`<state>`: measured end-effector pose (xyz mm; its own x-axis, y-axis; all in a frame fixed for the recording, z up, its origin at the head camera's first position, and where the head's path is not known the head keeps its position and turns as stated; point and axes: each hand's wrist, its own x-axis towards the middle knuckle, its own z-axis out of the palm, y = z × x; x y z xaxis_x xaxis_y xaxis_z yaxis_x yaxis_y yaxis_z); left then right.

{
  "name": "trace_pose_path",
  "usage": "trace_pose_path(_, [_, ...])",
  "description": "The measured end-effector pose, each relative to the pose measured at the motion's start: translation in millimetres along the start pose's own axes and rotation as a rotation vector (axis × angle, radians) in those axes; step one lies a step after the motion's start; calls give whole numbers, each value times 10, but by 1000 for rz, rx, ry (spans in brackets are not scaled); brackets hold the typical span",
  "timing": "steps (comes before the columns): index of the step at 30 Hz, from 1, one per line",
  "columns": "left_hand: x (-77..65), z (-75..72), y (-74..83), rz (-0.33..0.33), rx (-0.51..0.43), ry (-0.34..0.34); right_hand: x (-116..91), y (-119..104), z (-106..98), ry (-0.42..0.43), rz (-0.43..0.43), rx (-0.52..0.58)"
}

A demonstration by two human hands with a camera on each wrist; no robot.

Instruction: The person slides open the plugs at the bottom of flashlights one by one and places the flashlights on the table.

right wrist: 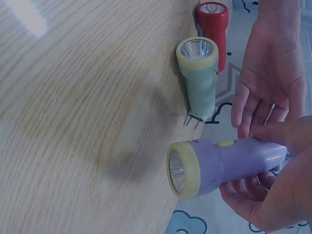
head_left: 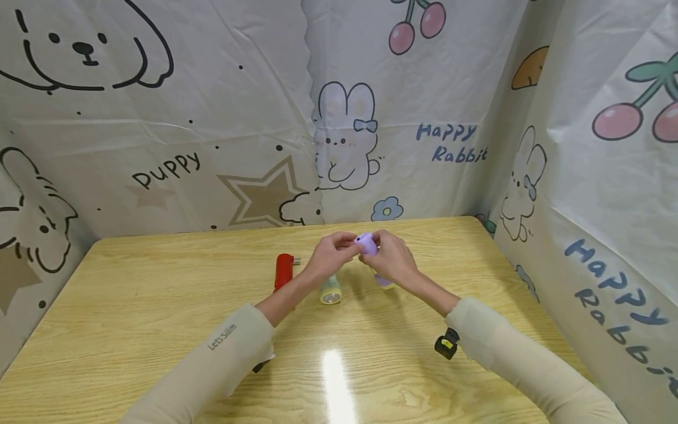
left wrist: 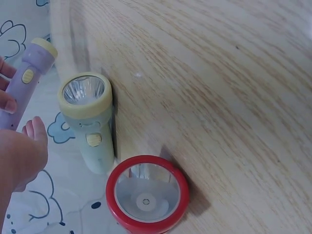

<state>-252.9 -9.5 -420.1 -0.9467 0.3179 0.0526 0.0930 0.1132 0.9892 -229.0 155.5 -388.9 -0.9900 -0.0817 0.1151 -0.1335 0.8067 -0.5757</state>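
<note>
My right hand [head_left: 394, 256] grips a purple flashlight [right wrist: 246, 158] around its body, with the cream-rimmed lens pointing back toward me and down. A cream switch [left wrist: 28, 76] shows on its side in the left wrist view. At the tail end, my left hand [head_left: 327, 257] reaches in with its fingers extended, palm toward the right wrist camera, fingertips right at the flashlight; part of that contact is hidden. Just below the left wrist lies a pale green flashlight [left wrist: 97, 146] with a cream rim, metal prongs [right wrist: 195, 119] folded out at its tail.
A red flashlight [head_left: 283, 271], prongs out at its far end, lies left of the green one, partly behind the left forearm. The wooden table [head_left: 175, 277] ends at a printed cloth backdrop [head_left: 254, 112]. Another cloth wall [head_left: 572, 188] stands along the right side.
</note>
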Motion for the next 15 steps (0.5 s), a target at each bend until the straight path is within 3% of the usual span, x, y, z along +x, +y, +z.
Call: trace_pose_path(15, [-12, 40, 52, 4, 9, -19, -7, -10, 0, -1, -2, 19])
